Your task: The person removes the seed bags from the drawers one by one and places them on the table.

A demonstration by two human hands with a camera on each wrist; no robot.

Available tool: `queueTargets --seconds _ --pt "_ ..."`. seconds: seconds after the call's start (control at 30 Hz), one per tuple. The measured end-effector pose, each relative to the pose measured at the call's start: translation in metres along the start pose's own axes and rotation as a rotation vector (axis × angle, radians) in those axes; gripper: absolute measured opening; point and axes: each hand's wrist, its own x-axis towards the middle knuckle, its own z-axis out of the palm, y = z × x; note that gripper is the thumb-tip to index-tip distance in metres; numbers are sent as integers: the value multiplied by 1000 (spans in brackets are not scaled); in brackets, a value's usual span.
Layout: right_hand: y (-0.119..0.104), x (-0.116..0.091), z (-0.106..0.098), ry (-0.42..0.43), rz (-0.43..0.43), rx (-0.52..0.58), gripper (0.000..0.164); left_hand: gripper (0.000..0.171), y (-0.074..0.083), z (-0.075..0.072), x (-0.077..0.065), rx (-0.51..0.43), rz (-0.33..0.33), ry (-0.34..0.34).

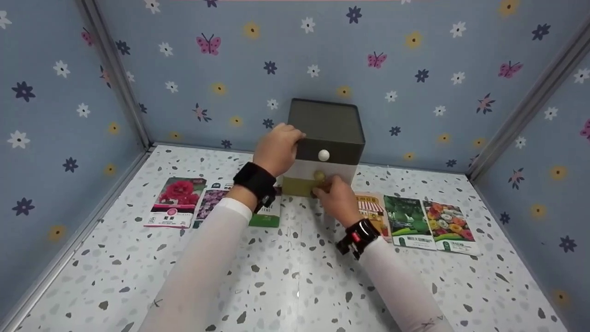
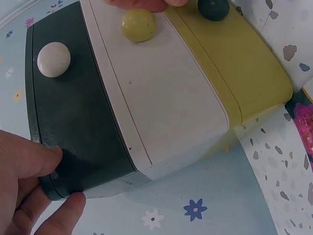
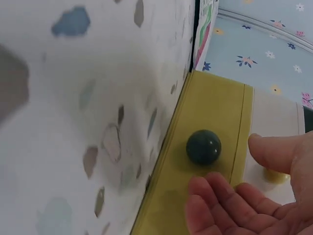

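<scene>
A small three-drawer box (image 1: 327, 121) stands on the table against the back wall. Its top drawer is dark green with a white knob (image 1: 324, 155), the middle one white with a yellow knob (image 2: 139, 25). The olive-yellow bottom drawer (image 3: 171, 196) has a dark green knob (image 3: 203, 147). All three fronts look flush. My left hand (image 1: 277, 150) grips the box's upper left corner, thumb on the dark front and fingers round the edge. Beside the bottom knob is my right hand (image 1: 340, 200), fingertips just by the knob, thumb spread away near the white drawer.
Seed packets with flower pictures lie left of the box: a red one (image 1: 177, 203), a purple one (image 1: 211, 203) and a green-edged one (image 1: 267, 217). On the right lie an orange packet (image 1: 372, 213), a green one (image 1: 409, 221) and a multicoloured one (image 1: 449, 226). Patterned walls (image 1: 304, 50) enclose the table.
</scene>
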Motion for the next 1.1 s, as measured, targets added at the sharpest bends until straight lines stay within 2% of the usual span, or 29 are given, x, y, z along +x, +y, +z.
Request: queueTargets --seconds 0.1,0.23,0.4,0.57,0.8,1.1 --pt "0 -1 5 -12 26 -21 36 26 -1 0 0 -10 5 -1" --pt "0 0 10 14 24 -82 34 27 -2 -1 -2 -19 16 3" --pt "-2 -1 15 17 16 -112 25 27 -2 -1 -2 -24 28 14" --pt "-3 0 18 15 6 -132 33 27 -2 -1 -1 -18 32 12" --pt "-1 3 20 20 18 -128 27 27 -1 -2 -1 -15 20 -7" --pt "0 6 22 46 16 -159 27 26 1 -2 1 -8 13 -15"
